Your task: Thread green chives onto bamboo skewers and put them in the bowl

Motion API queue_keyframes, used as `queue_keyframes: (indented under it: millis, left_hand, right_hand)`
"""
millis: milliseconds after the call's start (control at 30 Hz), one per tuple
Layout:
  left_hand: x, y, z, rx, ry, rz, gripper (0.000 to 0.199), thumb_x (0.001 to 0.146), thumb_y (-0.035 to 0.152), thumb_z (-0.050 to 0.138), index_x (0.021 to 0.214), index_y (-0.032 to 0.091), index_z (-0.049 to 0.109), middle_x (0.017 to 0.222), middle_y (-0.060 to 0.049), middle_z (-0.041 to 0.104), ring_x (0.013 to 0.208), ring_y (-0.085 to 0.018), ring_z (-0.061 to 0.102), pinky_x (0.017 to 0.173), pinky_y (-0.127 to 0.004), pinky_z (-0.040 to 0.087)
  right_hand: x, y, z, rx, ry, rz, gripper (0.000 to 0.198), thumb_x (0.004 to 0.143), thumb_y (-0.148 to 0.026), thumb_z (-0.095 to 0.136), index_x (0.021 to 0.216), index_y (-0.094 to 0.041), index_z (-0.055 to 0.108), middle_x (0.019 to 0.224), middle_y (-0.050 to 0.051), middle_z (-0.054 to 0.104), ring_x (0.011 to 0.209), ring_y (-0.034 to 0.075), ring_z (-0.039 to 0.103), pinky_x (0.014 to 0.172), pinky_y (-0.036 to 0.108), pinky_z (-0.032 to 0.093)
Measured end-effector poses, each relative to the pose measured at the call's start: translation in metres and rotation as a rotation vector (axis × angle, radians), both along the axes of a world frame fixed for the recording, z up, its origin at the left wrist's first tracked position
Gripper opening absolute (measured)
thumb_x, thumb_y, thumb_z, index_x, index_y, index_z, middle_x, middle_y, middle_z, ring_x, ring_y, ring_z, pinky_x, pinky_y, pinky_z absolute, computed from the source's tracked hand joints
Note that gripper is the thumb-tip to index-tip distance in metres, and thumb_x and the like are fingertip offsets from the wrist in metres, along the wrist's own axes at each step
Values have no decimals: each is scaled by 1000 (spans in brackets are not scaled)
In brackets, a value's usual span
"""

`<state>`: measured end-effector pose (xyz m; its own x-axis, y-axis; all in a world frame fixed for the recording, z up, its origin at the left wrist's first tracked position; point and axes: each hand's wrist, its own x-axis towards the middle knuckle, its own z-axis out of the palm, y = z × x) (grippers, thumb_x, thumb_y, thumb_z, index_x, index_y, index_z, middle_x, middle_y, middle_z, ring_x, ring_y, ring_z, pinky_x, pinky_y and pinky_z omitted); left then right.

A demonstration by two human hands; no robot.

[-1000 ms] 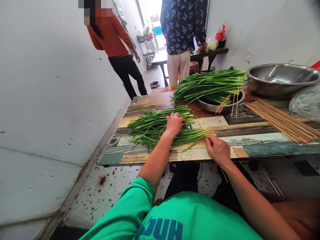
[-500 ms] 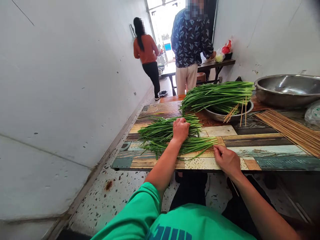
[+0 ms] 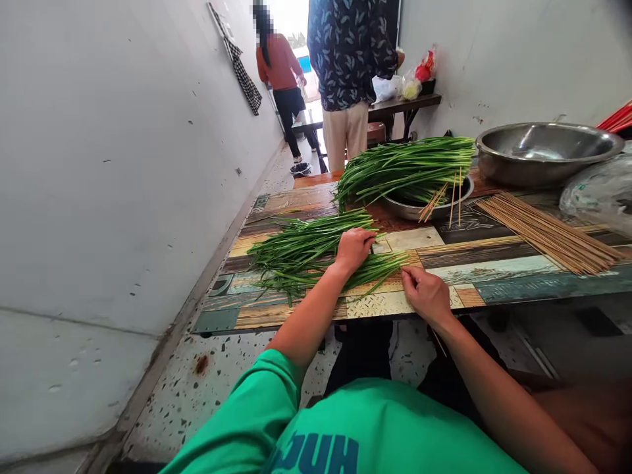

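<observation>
My left hand point(image 3: 355, 250) is closed, its fingertips pinched at the pale stem ends of a loose pile of garlic chives point(image 3: 306, 243) on the table. In front of it lies a smaller row of chives point(image 3: 378, 271), stem ends pointing right. My right hand point(image 3: 427, 295) is closed beside those ends, pinching a thin bamboo skewer point(image 3: 439, 343); its lower part shows beneath the hand, past the table edge, and its tip is hidden or too small to make out.
A big heap of chives point(image 3: 409, 168) rests on a metal bowl point(image 3: 419, 212), several skewers sticking out. Many bamboo skewers point(image 3: 553, 234) lie at right, near a large steel basin point(image 3: 548, 164) and a plastic bag point(image 3: 602, 191). Two people stand beyond, by another table point(image 3: 415, 105).
My left hand has slid right along the pile to the stem ends. My right hand stays by the front row. The view has shifted, and the person in orange has stepped farther off.
</observation>
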<state>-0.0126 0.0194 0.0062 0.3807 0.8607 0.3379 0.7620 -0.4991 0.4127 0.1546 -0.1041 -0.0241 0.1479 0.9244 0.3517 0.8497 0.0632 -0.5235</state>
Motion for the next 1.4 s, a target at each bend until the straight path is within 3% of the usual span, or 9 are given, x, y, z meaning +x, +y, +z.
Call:
queue_keyframes:
  millis: [233, 1400]
  left_hand:
    - [7, -3, -1, 13, -9, -57, 20, 86, 20, 59, 99, 19, 74, 101, -6, 73, 97, -18, 63, 93, -30, 47]
    - [13, -4, -7, 46, -98, -13, 14, 81, 17, 65, 91, 19, 75, 96, -5, 74, 94, -19, 64, 93, -33, 48]
  right_hand:
    - [0, 1, 2, -33, -2, -8, 31, 86, -32, 46, 95, -21, 73, 81, 6, 74, 72, 18, 65, 61, 26, 38]
    - [2, 3, -2, -13, -10, 15, 31, 85, -32, 46, 93, -21, 74, 78, 6, 74, 68, 18, 65, 59, 26, 37]
